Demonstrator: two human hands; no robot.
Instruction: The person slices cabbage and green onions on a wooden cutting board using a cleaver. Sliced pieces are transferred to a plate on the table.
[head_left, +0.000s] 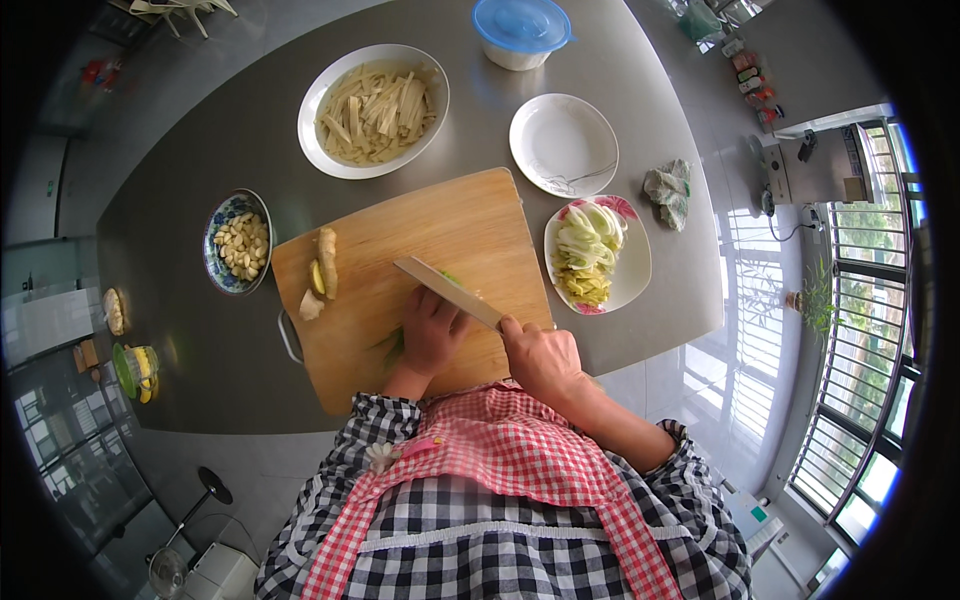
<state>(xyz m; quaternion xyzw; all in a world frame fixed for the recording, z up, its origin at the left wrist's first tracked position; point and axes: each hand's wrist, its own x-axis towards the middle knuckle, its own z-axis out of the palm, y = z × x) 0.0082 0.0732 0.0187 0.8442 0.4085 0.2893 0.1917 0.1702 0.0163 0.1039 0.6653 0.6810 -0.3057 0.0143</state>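
My right hand (541, 354) grips the handle of a kitchen knife (450, 291), whose blade slants up and left over a wooden cutting board (420, 217). Against the near side of the blade, my left hand (433, 330) presses down on green vegetable leaves (394, 345), mostly hidden under the fingers. Some cut green bits (450, 277) show just beyond the blade. On the board's left part lie a piece of ginger root (327, 262), a smaller cut ginger piece (318, 277) and a pale chunk (310, 305).
Beyond the board stand a white bowl (307, 142) of pale strips in liquid and a blue-lidded tub (521, 34). At right are a white plate (564, 139), a plate (637, 262) of sliced vegetables and a cloth (667, 193). A patterned bowl (212, 259) of garlic cloves sits left.
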